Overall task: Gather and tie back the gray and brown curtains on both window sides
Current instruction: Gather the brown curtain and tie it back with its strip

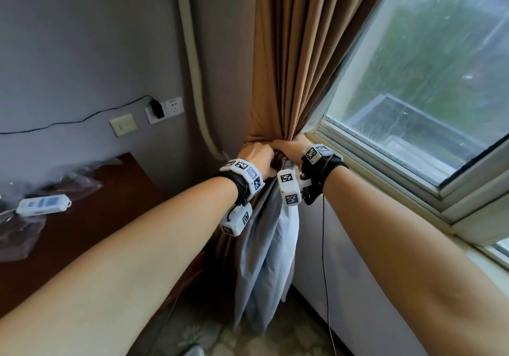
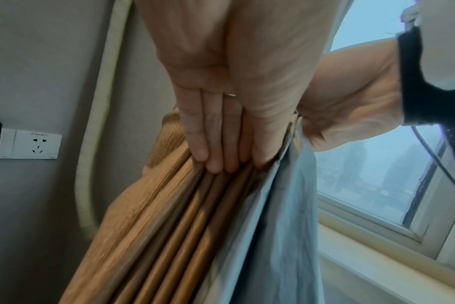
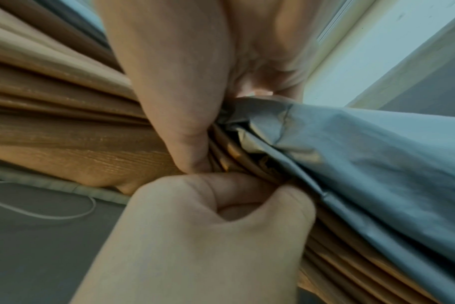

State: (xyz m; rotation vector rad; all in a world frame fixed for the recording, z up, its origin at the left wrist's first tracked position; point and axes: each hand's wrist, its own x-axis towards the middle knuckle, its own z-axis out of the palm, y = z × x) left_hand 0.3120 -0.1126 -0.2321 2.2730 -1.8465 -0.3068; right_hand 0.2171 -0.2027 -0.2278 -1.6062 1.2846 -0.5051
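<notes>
At window's left edge, left hand point(image 1: 257, 155) and right hand point(image 1: 292, 146) both clench the bunched brown curtain point(image 1: 292, 61) and gray curtain point(image 1: 264, 251); probably best to keep one fist tight while the other hand wraps a tie.

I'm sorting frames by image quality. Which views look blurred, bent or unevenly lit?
Head view: daylight from the window, straight frame lines bowed. Left wrist view: brown curtain smeared low down. Right wrist view: hands soft, very close, dim.
</notes>
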